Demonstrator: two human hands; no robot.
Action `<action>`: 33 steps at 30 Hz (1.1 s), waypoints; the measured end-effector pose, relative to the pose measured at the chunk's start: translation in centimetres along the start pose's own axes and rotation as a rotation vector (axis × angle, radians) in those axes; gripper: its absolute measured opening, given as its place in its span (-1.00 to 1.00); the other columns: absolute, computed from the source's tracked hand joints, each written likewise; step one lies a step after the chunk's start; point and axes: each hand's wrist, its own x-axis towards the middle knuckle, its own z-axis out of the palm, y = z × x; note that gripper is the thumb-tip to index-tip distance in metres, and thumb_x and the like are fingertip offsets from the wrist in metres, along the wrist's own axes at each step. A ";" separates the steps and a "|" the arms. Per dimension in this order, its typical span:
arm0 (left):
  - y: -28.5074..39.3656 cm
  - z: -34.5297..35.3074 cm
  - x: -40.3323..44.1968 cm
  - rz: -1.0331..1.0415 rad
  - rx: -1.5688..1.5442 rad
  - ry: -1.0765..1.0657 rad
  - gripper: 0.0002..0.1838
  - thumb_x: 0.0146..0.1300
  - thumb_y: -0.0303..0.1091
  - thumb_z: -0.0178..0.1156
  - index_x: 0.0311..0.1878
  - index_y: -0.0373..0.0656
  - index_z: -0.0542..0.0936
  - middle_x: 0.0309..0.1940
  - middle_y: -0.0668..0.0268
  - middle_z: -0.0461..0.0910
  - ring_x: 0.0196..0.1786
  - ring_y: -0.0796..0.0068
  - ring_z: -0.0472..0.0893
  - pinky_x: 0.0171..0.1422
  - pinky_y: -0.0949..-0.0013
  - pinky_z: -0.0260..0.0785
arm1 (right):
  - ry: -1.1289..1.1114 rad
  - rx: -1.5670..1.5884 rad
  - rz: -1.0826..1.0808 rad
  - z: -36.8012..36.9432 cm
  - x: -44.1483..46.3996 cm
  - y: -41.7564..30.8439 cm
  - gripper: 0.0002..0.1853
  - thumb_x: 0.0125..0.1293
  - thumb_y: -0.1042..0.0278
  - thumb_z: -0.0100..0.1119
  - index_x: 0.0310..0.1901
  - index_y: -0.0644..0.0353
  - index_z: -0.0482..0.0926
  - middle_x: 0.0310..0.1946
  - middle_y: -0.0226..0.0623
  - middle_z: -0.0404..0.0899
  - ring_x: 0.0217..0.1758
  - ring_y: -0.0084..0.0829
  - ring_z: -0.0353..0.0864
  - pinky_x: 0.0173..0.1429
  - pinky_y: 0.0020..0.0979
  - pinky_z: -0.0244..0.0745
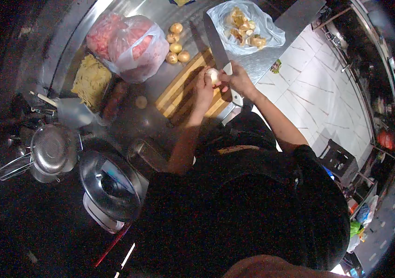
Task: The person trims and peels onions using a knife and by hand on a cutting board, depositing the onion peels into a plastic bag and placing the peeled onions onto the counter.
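My left hand (203,87) is closed around a pale onion (212,75), which looks peeled at least in part. My right hand (240,81) grips the white handle (237,98) of a large knife (217,44), its long blade pointing away from me. The fingers of that hand also reach the onion's right side. Both hands are over a striped wooden cutting board (174,98). Beyond the board, several unpeeled onions (175,47) sit together on the metal counter. A clear plastic bag (274,37) with onion skins and scraps lies open at the far right.
Left of the onions stands a plastic bag of pink minced meat (144,51), beside pale yellow strips (90,81) in a container. Farther left are a clear jug (74,112), a metal strainer (51,150) and a steel bowl (110,185). White tiled floor (295,88) shows at right.
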 end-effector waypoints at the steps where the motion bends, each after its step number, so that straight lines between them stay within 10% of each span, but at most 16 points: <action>1: -0.6 0.1 0.1 -0.022 0.040 -0.001 -0.69 0.41 -0.28 -0.18 0.06 -0.23 0.44 -0.17 0.19 0.55 -0.20 0.37 0.57 -0.22 0.38 0.44 | 0.006 -0.053 -0.001 0.1 -0.1 -0.1 -0.62 0.18 0.47 0.19 0.00 0.36 0.33 -0.36 -0.21 0.57 -0.44 -0.44 0.63 -0.54 -0.47 0.53; 9: 3.8 0.8 -0.8 -0.195 0.198 -0.006 -0.69 0.40 -0.35 -0.23 0.03 -0.24 0.46 -0.14 0.19 0.56 -0.10 0.34 0.54 0.01 0.30 0.40 | 0.145 -0.502 -0.166 1.6 -2.4 -2.2 -0.47 0.16 0.20 0.20 0.04 0.39 0.29 -0.45 -0.13 0.58 -0.43 -0.38 0.62 -0.32 -0.33 0.48; 12: -1.9 0.5 0.2 0.326 0.426 0.049 -0.70 0.36 -0.39 -0.23 -0.01 -0.27 0.45 -0.19 0.12 0.55 -0.19 0.29 0.58 -0.13 0.24 0.43 | 0.203 -0.683 -0.227 1.0 -1.2 -0.6 -0.40 0.15 0.39 0.19 0.20 0.39 0.24 -0.46 -0.01 0.57 -0.53 -0.29 0.58 -0.40 -0.28 0.49; 15: -1.8 0.6 -0.1 0.180 0.121 0.004 -0.71 0.40 -0.31 -0.16 0.00 -0.25 0.47 -0.16 0.22 0.57 -0.17 0.36 0.56 -0.04 0.30 0.41 | 0.137 -0.469 -0.123 0.0 0.8 1.9 -0.40 0.14 0.32 0.21 0.18 0.37 0.26 -0.47 0.07 0.56 -0.48 -0.13 0.60 -0.37 -0.21 0.47; 18: 1.4 0.1 -0.7 -0.285 -0.288 -0.021 -0.70 0.42 -0.22 -0.08 0.01 -0.21 0.47 -0.21 0.28 0.55 -0.22 0.48 0.53 -0.16 0.39 0.42 | 0.199 -0.501 -0.164 -0.4 1.0 2.2 -0.63 0.21 0.35 0.16 -0.02 0.35 0.36 -0.42 -0.13 0.60 -0.39 -0.40 0.62 -0.31 -0.35 0.50; 21: 0.4 -0.3 -0.3 -0.285 -0.212 -0.098 -0.67 0.40 -0.17 -0.01 0.09 -0.18 0.44 -0.22 0.34 0.53 -0.26 0.60 0.50 -0.26 0.51 0.39 | 0.308 -0.569 -0.231 -0.3 1.3 2.5 -0.66 0.20 0.34 0.18 -0.06 0.33 0.38 -0.43 -0.14 0.59 -0.44 -0.42 0.60 -0.32 -0.36 0.50; 24: 0.5 -1.1 0.1 -0.236 -0.119 -0.137 -0.67 0.37 -0.23 0.05 0.10 -0.21 0.43 -0.20 0.30 0.52 -0.29 0.60 0.50 -0.35 0.54 0.39 | 0.193 -0.474 -0.288 -0.3 0.8 1.7 -0.50 0.18 0.22 0.24 0.06 0.31 0.31 -0.45 0.09 0.56 -0.39 0.00 0.60 -0.33 -0.17 0.47; 33: -0.6 -0.8 0.5 -0.185 0.029 -0.129 -0.58 0.38 -0.23 0.01 0.24 -0.16 0.35 -0.04 0.31 0.51 -0.10 0.53 0.52 -0.10 0.49 0.46 | 0.145 -0.382 -0.178 -0.2 1.1 1.0 -0.61 0.18 0.32 0.21 -0.06 0.35 0.32 -0.54 0.02 0.53 -0.46 -0.03 0.58 -0.36 -0.12 0.43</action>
